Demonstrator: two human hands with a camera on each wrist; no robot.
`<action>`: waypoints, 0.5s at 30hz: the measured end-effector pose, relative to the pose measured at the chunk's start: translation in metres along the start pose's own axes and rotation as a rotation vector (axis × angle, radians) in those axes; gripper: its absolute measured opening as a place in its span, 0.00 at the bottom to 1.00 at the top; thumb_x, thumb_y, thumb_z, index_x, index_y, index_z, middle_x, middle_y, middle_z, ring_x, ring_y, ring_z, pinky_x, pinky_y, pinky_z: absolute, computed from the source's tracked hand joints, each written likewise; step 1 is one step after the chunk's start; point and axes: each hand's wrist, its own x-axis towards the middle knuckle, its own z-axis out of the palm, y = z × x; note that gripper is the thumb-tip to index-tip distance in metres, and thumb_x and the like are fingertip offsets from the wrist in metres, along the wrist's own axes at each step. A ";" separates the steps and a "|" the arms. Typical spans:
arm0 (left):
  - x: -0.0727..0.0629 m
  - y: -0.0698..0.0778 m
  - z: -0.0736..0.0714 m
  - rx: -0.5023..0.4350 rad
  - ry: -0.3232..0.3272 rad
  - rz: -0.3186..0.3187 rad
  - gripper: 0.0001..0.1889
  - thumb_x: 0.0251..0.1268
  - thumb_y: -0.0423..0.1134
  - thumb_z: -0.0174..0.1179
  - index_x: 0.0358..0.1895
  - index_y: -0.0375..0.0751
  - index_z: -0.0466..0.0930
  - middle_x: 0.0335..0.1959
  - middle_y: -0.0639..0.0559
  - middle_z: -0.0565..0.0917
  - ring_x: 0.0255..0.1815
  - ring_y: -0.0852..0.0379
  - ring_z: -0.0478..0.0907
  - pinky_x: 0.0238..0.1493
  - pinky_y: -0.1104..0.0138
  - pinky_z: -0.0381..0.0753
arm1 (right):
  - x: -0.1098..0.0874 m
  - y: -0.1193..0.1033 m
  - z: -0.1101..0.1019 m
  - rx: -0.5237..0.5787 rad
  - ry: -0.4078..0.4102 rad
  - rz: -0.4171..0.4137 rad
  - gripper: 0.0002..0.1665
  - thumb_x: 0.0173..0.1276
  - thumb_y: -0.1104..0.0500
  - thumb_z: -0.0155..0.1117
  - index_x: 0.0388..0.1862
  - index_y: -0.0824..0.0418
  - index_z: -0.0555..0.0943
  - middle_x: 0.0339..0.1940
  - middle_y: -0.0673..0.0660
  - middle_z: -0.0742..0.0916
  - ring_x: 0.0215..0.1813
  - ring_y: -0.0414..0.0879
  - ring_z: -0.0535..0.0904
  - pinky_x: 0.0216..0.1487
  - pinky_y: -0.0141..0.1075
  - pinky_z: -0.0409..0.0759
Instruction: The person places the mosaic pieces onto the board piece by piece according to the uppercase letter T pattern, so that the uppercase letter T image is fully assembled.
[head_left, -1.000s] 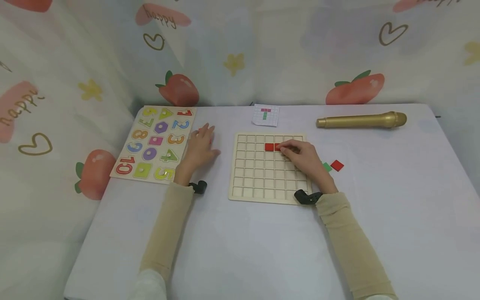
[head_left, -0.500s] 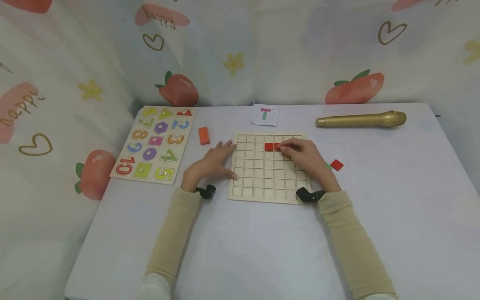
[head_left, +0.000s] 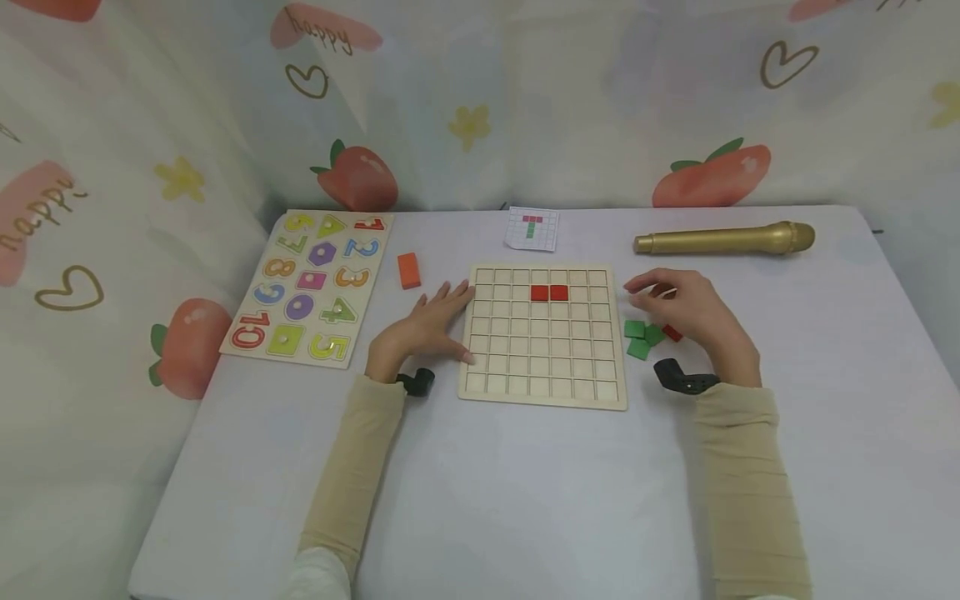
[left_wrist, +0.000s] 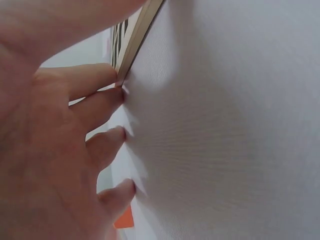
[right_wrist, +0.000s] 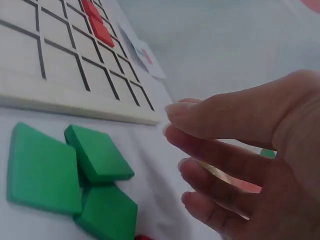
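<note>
A wooden grid board (head_left: pixel 543 354) lies flat with two red square tiles (head_left: pixel 549 293) side by side in its upper cells. My left hand (head_left: pixel 422 329) rests spread along the board's left edge, thumb and fingertips at the rim. In the left wrist view its fingers reach down to the tabletop. To the right of the board, my right hand (head_left: pixel 688 308) hovers above a small pile, fingers loosely bent with nothing between them. That pile has green square tiles (right_wrist: pixel 44 167) overlapping one another and one red tile (head_left: pixel 672 333), partly hidden by the hand.
A card (head_left: pixel 532 229) with a red and green T pattern lies behind the board. On the left are an orange block (head_left: pixel 408 271) and a number and shape puzzle (head_left: pixel 306 287). A gold microphone (head_left: pixel 723 240) lies at the back right.
My right hand has left the second red tile on the board and moved right, over the tile pile. Earlier, my left hand moved from beside the orange block to the board's left edge.
</note>
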 end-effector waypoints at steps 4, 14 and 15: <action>-0.001 0.001 -0.001 -0.004 0.003 -0.004 0.62 0.53 0.49 0.79 0.85 0.48 0.43 0.87 0.54 0.40 0.87 0.50 0.29 0.85 0.48 0.28 | 0.000 0.012 -0.007 -0.020 -0.092 0.017 0.24 0.75 0.50 0.62 0.64 0.60 0.81 0.57 0.65 0.85 0.55 0.56 0.77 0.50 0.41 0.74; 0.000 0.000 0.000 -0.015 0.003 0.005 0.62 0.53 0.49 0.79 0.85 0.47 0.43 0.87 0.54 0.40 0.87 0.50 0.29 0.85 0.47 0.28 | -0.015 0.049 -0.031 -0.044 -0.171 0.066 0.31 0.74 0.46 0.66 0.70 0.58 0.77 0.63 0.63 0.82 0.60 0.53 0.75 0.56 0.39 0.76; 0.000 0.000 0.000 -0.015 0.002 0.005 0.62 0.53 0.49 0.79 0.85 0.48 0.43 0.87 0.54 0.40 0.87 0.50 0.29 0.85 0.48 0.28 | -0.017 0.053 -0.033 -0.040 -0.185 0.064 0.31 0.73 0.47 0.66 0.70 0.57 0.77 0.63 0.62 0.81 0.60 0.51 0.74 0.55 0.34 0.76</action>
